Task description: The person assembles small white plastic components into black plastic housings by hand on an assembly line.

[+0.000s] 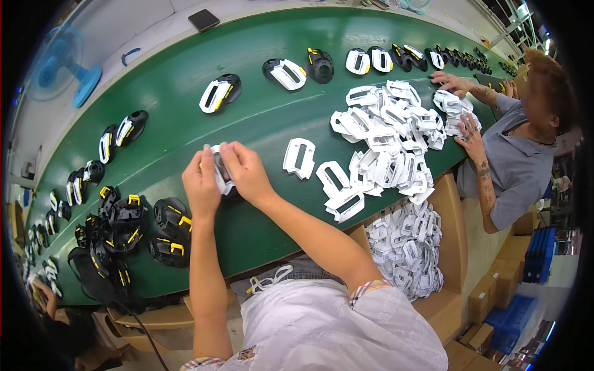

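Both hands are closed on a white plastic frame (pixel 218 167) with a long slot, held just above the green bench. My left hand (pixel 203 184) grips its left side and my right hand (pixel 247 174) its right side, thumbs close together on top. Something dark shows beneath the frame, mostly hidden by my fingers. To the right of my right hand lies a loose white slotted frame (pixel 299 158). Left of my left hand are black plastic shells with yellow clips (pixel 172 217), and more are heaped (pixel 114 216) beyond them.
A pile of white frames (pixel 387 130) covers the bench's right part; a cardboard box (pixel 455 247) below holds more. Black shells with white frames (pixel 218 93) line the green bench (pixel 167 133). A co-worker (pixel 520 148) reaches in at right. A blue fan (pixel 65 68) and phone (pixel 203 20) are behind.
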Demonstrator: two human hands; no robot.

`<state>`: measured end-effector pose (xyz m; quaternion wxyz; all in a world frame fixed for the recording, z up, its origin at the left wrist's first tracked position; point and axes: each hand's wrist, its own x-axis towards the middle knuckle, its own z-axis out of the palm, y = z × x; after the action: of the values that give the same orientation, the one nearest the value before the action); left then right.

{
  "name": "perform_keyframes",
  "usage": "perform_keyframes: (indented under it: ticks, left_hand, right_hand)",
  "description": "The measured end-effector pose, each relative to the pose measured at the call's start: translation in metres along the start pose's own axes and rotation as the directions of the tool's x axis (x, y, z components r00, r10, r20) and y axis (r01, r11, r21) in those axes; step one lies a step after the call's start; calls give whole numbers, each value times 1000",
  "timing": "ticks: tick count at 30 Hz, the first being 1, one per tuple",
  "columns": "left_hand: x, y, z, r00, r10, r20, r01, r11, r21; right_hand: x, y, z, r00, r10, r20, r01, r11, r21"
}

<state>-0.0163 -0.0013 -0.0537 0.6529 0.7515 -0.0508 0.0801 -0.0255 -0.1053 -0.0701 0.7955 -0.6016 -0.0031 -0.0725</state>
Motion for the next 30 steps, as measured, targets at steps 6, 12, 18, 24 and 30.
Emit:
perform_keyframes:
  ticks: [6,12,18,24,30]
  left_hand:
    - [-8,16,8,989,146,-37,-136,971,195]
    - [-3,2,5,984,155,-85,-168,968,-188]
    - [6,6,-23,905,-389,173,409,686,-602]
    - [5,1,-15,935,-291,202,344,609,-714]
    - [3,2,0,996,-90,-23,62,835,-547]
  right_hand:
    - [-2,-7,-1,995,-44,-93,38,997,-62]
    - [-9,-13,-4,963,-234,-134,204,957,-209]
    - [-5,-40,-5,769,-484,419,639,546,-541]
    - [-6,-26,7,921,-387,33,386,901,-198]
    - [0,-22,-15,995,68,74,-72,996,47]
